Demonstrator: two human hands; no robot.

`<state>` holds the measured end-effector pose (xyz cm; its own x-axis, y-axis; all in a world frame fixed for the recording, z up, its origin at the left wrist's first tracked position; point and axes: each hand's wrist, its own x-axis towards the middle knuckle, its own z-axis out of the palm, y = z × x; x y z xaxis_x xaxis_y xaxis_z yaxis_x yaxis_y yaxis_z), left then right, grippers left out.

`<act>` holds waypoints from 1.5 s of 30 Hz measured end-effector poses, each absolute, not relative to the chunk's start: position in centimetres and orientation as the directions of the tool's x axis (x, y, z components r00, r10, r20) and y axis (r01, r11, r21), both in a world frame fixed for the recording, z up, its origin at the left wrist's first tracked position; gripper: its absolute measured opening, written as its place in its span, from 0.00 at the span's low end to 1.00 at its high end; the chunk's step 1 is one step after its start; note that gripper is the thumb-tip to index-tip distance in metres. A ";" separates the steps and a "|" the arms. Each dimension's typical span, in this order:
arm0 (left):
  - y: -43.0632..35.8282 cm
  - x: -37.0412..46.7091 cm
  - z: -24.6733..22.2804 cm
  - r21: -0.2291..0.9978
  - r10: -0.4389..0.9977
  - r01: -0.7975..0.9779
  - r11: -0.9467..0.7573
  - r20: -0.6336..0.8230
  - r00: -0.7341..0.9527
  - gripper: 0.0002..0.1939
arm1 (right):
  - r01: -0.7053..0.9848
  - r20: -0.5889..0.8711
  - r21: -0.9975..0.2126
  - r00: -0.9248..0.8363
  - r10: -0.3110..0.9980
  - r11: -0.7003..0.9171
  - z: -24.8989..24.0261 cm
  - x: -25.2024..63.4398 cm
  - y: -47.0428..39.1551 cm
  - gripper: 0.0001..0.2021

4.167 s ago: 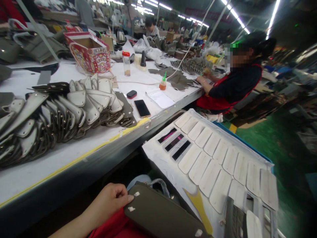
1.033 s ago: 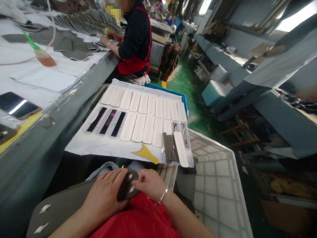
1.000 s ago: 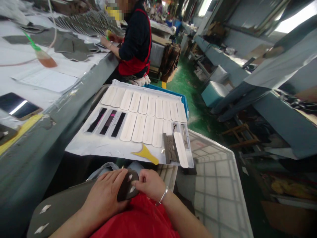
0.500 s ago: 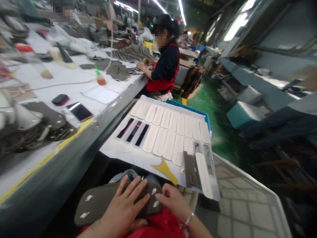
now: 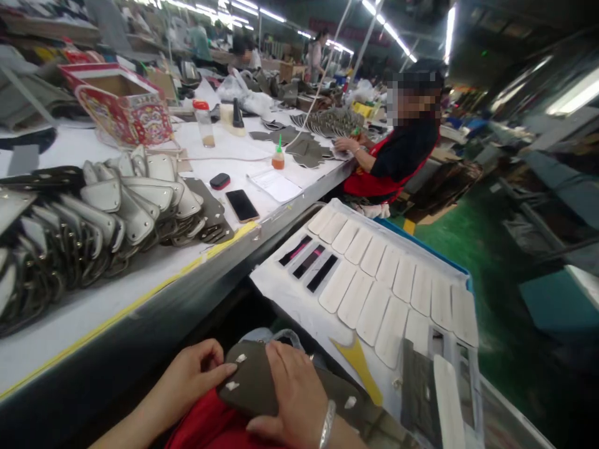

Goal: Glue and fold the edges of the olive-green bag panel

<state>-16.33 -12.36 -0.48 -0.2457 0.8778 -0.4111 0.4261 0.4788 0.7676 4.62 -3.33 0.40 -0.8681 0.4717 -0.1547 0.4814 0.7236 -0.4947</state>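
A dark grey-green rounded panel [image 5: 253, 380] lies across the lap, over a red apron [image 5: 201, 421], with small white tabs near both of its ends. My left hand [image 5: 199, 374] is at the panel's left end, thumb and forefinger pinched together beside a white tab; whatever lies between them is too small to make out. Spread over the panel's middle, my right hand [image 5: 299, 393] rests flat with fingers apart and a bracelet at the wrist. Beyond the lap, a tray [image 5: 290, 305] holds rows of white rounded strips [image 5: 374, 312] and a yellow forked piece [image 5: 360, 368].
Stacks of grey pieces [image 5: 126, 206], a phone [image 5: 242, 206], a small glue bottle [image 5: 277, 157] and a patterned red box [image 5: 131, 106] are on the long table [image 5: 140, 312] at left. A co-worker in a red apron [image 5: 397, 143] sits beyond the tray.
The view has turned left. My left hand has gone from lying flat on the panel to a pinch at its left end; my right hand has left the right-end tabs and now lies flat mid-panel.
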 end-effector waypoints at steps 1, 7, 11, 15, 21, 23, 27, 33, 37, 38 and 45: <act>-12.3 -16.5 -0.5 0.771 0.872 0.409 0.488 -0.424 -0.243 0.17 | 0.488 -0.164 -0.485 -0.866 0.472 0.726 0.3 3.8 -3.5 0.49; -12.6 -17.1 -0.6 0.809 0.847 0.254 0.531 -0.492 -0.202 0.15 | 0.486 -0.145 -0.396 -0.871 0.470 0.779 -0.3 2.1 -4.4 0.46; -12.6 -17.2 -0.9 0.812 0.851 0.261 0.522 -0.479 -0.214 0.17 | 0.465 -0.119 -0.350 -0.883 0.454 0.813 -0.6 1.8 -4.4 0.46; -12.4 -17.7 -1.1 0.826 0.880 0.303 0.475 -0.442 -0.175 0.17 | 0.430 -0.071 -0.309 -0.900 0.430 0.848 -0.6 1.7 -4.1 0.46; -11.9 -18.7 -1.7 0.874 0.924 0.314 0.370 -0.381 -0.031 0.17 | 0.353 0.053 -0.261 -0.924 0.378 0.898 -0.8 1.8 -3.9 0.46; -11.8 -18.7 -1.8 0.890 0.931 0.295 0.348 -0.365 0.001 0.17 | 0.314 0.105 -0.233 -0.933 0.345 0.920 -0.7 2.0 -4.0 0.43; -12.0 -18.5 -1.9 0.902 0.941 0.292 0.317 -0.337 0.021 0.17 | 0.215 0.212 -0.173 -0.945 0.250 0.961 -0.1 2.5 -4.0 0.32; -12.3 -18.1 -2.0 0.897 0.941 0.300 0.324 -0.338 -0.007 0.18 | 0.222 0.176 -0.138 -0.954 0.244 0.965 0.2 2.6 -4.0 0.29; -12.2 -17.9 -2.2 0.909 0.933 0.224 0.351 -0.360 -0.001 0.18 | 0.272 0.206 -0.245 -0.923 0.324 0.930 -0.6 2.2 -4.1 0.31; -12.1 -17.9 -2.2 0.914 0.931 0.193 0.357 -0.364 0.005 0.19 | 0.293 0.207 -0.279 -0.912 0.355 0.915 -0.9 2.0 -4.1 0.34; -11.9 -18.1 -2.3 0.912 0.916 0.114 0.395 -0.400 0.024 0.20 | 0.407 0.097 -0.391 -0.874 0.477 0.825 -1.8 0.8 -3.6 0.48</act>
